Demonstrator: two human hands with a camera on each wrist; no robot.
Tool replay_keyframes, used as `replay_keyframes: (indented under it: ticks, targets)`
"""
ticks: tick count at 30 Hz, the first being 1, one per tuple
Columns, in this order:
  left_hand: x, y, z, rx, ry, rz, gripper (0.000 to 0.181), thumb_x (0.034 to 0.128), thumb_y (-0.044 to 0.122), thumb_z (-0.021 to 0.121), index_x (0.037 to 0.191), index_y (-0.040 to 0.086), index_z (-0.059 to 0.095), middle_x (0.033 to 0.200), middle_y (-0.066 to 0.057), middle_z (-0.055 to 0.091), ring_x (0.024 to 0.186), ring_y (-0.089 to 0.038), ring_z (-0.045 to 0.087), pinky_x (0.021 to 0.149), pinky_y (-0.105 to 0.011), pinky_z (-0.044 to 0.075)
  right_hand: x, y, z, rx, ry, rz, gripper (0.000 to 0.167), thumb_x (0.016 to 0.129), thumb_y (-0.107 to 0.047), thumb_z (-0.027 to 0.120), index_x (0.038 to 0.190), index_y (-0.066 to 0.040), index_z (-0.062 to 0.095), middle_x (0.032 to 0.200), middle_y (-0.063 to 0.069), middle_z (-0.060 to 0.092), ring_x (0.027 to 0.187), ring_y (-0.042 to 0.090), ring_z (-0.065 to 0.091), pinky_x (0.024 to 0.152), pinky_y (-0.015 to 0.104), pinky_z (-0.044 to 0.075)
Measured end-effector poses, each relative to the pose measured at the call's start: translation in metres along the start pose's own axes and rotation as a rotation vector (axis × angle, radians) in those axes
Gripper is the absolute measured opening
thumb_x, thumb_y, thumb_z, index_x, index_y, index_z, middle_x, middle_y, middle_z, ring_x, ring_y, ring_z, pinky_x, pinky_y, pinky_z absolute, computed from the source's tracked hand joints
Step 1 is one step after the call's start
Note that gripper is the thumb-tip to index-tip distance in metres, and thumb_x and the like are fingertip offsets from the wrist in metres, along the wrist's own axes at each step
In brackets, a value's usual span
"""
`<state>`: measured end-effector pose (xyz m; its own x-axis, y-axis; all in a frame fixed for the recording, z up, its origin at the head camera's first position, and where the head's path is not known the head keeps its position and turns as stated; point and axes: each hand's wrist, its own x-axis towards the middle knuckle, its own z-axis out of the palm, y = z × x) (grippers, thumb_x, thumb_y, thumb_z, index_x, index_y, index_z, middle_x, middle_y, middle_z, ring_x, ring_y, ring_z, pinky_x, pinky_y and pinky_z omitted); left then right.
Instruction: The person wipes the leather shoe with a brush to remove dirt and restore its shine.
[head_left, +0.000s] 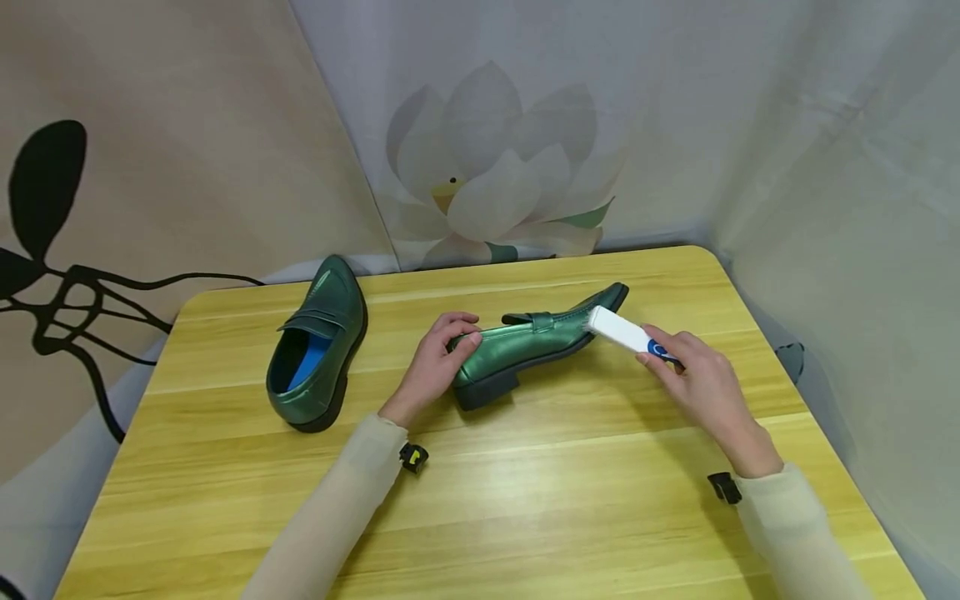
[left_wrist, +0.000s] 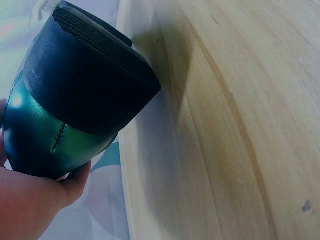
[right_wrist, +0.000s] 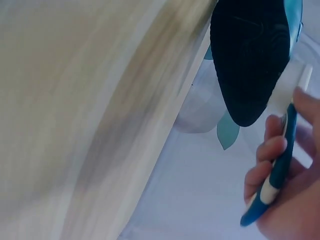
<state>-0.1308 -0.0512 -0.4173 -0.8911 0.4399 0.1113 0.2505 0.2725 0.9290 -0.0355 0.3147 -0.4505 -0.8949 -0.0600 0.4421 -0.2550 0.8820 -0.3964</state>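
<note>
A green loafer (head_left: 517,343) with a black sole is gripped at its heel end by the left hand (head_left: 432,364), toe pointing right and raised. In the left wrist view, the black heel (left_wrist: 85,75) faces the camera and the left hand (left_wrist: 35,200) holds the shoe's back. The right hand (head_left: 705,387) holds a white and blue brush (head_left: 618,329), its bristles at the side of the toe. In the right wrist view, fingers of the right hand (right_wrist: 292,175) curl round the brush handle (right_wrist: 274,182), beside the dark sole (right_wrist: 252,60).
A second green loafer (head_left: 318,346) with a blue insole stands upright at the left of the wooden table (head_left: 487,517). Behind the table hangs a pale curtain (head_left: 637,125) with a flower print. Black curved shapes (head_left: 75,308) show at the left.
</note>
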Motion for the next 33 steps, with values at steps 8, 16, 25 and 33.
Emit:
replay_keyframes:
  ticks: [8,16,25,33]
  targets:
    - [0.000,0.000,0.000,-0.010,0.005,-0.013,0.024,0.1076,0.010,0.056,0.113,-0.010,0.068,0.144,-0.026,0.051,0.137,-0.041,0.045,0.117,-0.057,0.031,0.018,0.019,-0.005,-0.043,0.046,0.138,0.041,0.100,-0.020,0.071,0.136,0.000,0.066,0.081,0.017,0.064,0.059,0.023,0.047,0.051,0.034,0.034]
    - [-0.001,0.002,-0.001,-0.010,-0.005,-0.017,0.024,0.1077,0.010,0.056,0.113,-0.010,0.068,0.144,-0.025,0.051,0.137,-0.041,0.045,0.116,-0.057,0.033,0.027,0.023,-0.010,-0.088,-0.001,0.165,0.044,0.104,-0.028,0.065,0.139,0.000,0.064,0.081,0.018,0.063,0.058,0.025,0.049,0.049,0.036,0.034]
    - [-0.001,-0.001,-0.004,0.001,-0.006,-0.006,0.025,0.1082,0.011,0.055,0.113,-0.010,0.068,0.145,-0.026,0.050,0.138,-0.041,0.044,0.116,-0.059,0.032,0.002,0.003,-0.006,-0.037,0.024,-0.001,0.049,0.092,-0.012,0.079,0.138,-0.003,0.066,0.087,0.015,0.066,0.060,0.018,0.046,0.053,0.032,0.037]
    - [0.000,-0.002,-0.001,0.010,-0.013,-0.004,0.024,0.1080,0.010,0.055,0.112,-0.010,0.067,0.143,-0.026,0.051,0.136,-0.042,0.045,0.115,-0.059,0.033,0.000,0.005,-0.006,-0.068,0.015,-0.003,0.049,0.093,-0.013,0.079,0.139,-0.005,0.065,0.087,0.015,0.065,0.059,0.017,0.044,0.051,0.031,0.035]
